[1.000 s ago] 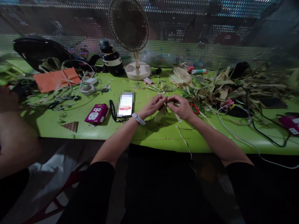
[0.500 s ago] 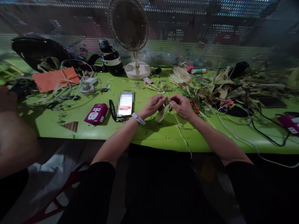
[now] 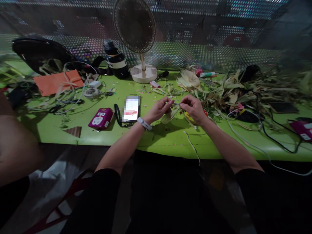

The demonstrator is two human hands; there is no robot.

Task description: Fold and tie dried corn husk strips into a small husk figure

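My left hand, with a pale band on its wrist, pinches a pale green corn husk piece whose wide end hangs below the fingers. Close by on its right, my right hand is closed, thumb and fingertips together at a thin greyish piece between the hands. It is too small to name. Beneath the right palm shows a yellow and red object, mostly covered by the hand. A thin pale strip lies nearer me and hangs over the table edge.
A phone and a purple power socket block lie left of my hands. Behind stand a fan and a black bottle. Dried husks and cables spread right. Another person's arm is at far left.
My right hand has shifted slightly and turned, its fingertips now a little apart from the left ones. A yellow part has come into view beneath it. The left hand has barely moved.
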